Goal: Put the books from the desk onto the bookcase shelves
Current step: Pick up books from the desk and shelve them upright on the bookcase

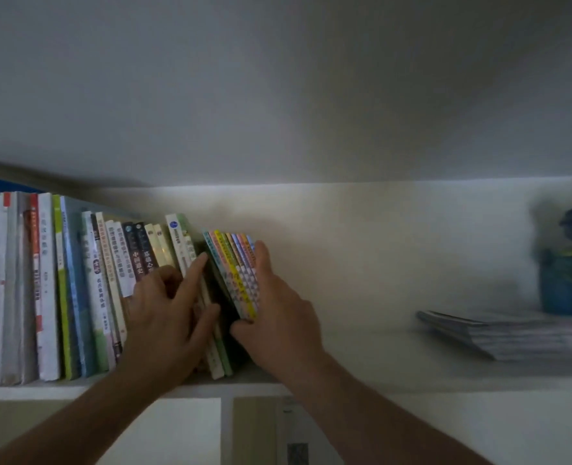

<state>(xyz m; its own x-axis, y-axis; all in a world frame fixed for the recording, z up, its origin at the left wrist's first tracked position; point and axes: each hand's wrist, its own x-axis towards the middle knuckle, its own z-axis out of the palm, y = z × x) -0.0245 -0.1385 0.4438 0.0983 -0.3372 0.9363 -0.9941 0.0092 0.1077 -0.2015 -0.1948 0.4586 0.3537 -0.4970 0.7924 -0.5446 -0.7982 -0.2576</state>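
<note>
A row of books (76, 290) stands on the white bookcase shelf (378, 384), filling its left part and leaning slightly right. At the row's right end, a set of thin colourful books (239, 273) tilts to the left. My right hand (278, 317) grips that set, fingers along its right side and thumb under its lower corner. My left hand (167, 310) presses against the spines of the neighbouring books, its index finger stretched up to the dark gap beside the colourful set.
A flat stack of magazines (509, 333) lies on the shelf at the right. Behind it sits a blurred blue-green object (570, 263). Bare shelf stretches between the colourful books and the stack. A lower compartment divider (226, 431) shows below.
</note>
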